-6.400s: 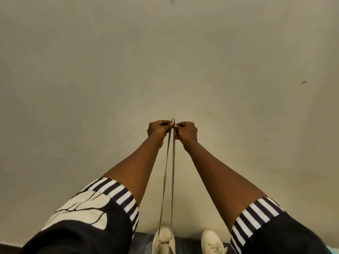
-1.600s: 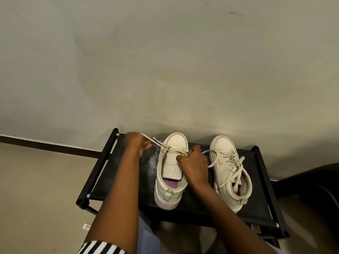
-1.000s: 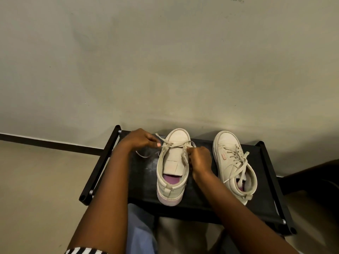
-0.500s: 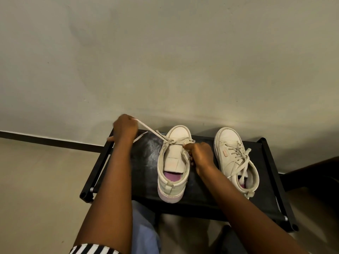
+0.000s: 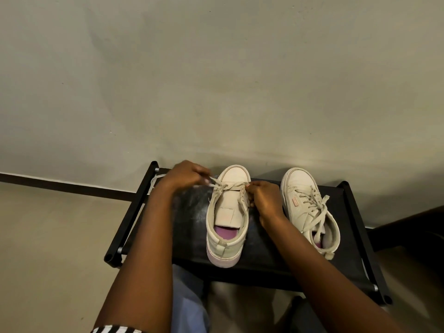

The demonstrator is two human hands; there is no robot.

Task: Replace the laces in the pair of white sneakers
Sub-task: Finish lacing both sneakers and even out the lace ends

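Note:
Two white sneakers stand toe-to-wall on a black stool point(image 5: 266, 255). The left sneaker point(image 5: 227, 217) has its tongue bare and a cream lace point(image 5: 219, 187) only through the eyelets nearest the toe. My left hand point(image 5: 185, 176) pinches one end of that lace just left of the toe. My right hand point(image 5: 262, 198) pinches the other end at the shoe's right eyelet row. The right sneaker point(image 5: 310, 207) is laced all the way up, its lace ends lying loose.
A plain wall rises right behind the stool, with a dark skirting strip point(image 5: 67, 187) at floor level. A slack loop of lace point(image 5: 153, 182) hangs by the stool's left rail. Light blue cloth point(image 5: 187, 299) lies below the stool's front edge. A dark object point(image 5: 413, 234) sits at right.
My left hand, which had pulled the lace up and out to the left, has come back down close to the toe. My right hand stays at the right eyelets.

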